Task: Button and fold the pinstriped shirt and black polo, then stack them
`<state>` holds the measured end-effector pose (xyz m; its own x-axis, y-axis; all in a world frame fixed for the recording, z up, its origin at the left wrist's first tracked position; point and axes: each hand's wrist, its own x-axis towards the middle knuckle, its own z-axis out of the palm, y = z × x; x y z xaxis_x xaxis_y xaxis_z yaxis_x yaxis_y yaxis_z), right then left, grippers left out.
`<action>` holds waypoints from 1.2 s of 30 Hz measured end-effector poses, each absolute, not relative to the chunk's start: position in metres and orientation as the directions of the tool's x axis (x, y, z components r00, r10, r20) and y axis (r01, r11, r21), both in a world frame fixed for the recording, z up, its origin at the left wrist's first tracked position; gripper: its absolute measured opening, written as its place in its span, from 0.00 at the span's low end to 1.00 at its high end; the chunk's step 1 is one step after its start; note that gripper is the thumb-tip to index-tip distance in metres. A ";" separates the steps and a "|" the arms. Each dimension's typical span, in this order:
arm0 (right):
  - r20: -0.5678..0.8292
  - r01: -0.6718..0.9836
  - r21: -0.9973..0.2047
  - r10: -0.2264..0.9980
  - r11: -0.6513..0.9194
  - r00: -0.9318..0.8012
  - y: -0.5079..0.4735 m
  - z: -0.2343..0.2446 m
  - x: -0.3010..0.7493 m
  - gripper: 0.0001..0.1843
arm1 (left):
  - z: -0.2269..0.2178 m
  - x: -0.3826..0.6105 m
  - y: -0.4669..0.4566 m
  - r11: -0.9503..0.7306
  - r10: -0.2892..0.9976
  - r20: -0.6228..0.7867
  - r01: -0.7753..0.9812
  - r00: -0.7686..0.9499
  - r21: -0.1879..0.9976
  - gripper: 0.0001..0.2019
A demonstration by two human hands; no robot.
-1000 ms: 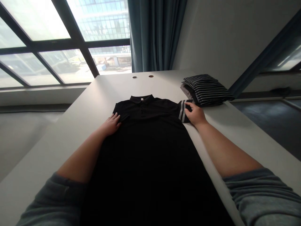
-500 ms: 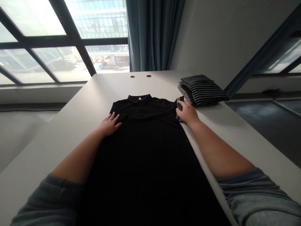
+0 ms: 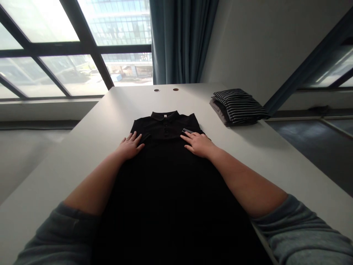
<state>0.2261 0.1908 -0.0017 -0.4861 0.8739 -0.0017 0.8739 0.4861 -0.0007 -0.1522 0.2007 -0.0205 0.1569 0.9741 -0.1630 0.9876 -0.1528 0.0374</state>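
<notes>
A black polo shirt [image 3: 168,173] lies flat and lengthwise on the white table [image 3: 275,154], collar pointing away from me. My left hand [image 3: 130,145] rests open and flat on the shirt's left shoulder edge. My right hand [image 3: 199,144] lies open with fingers stretched out on the right chest area. Under and just beyond its fingertips is the shirt's right sleeve, folded inward onto the shirt, with a bit of its striped cuff [image 3: 188,130] showing.
A folded stack of striped and grey garments [image 3: 237,106] sits at the table's far right. Two round cable holes [image 3: 166,89] mark the far edge. Windows and a dark curtain [image 3: 180,40] stand behind the table; the floor drops away on the right.
My right hand has carried the striped-cuff sleeve from the shirt's right side inward onto the chest and now lies flat on it. The left hand has stayed in place.
</notes>
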 end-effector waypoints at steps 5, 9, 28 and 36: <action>0.145 0.836 -0.099 0.839 0.539 -0.524 0.208 0.000 0.241 0.31 | -0.017 -0.148 0.198 -0.200 0.971 -0.135 0.980 0.196 -0.013 0.38; 0.183 0.899 -0.102 0.897 0.425 -0.403 0.246 0.000 0.249 0.31 | -0.015 -0.146 0.197 -0.228 0.969 -0.099 0.974 0.227 0.001 0.35; -0.108 0.986 -0.148 0.990 0.077 -0.093 0.290 -0.029 0.234 0.51 | -0.011 -0.139 0.219 -0.100 0.980 -0.169 0.995 0.104 0.029 0.34; -0.133 0.987 -0.149 0.988 0.062 -0.082 0.292 -0.030 0.234 0.51 | -0.022 -0.119 0.275 -0.028 0.989 -0.142 0.999 0.034 0.046 0.39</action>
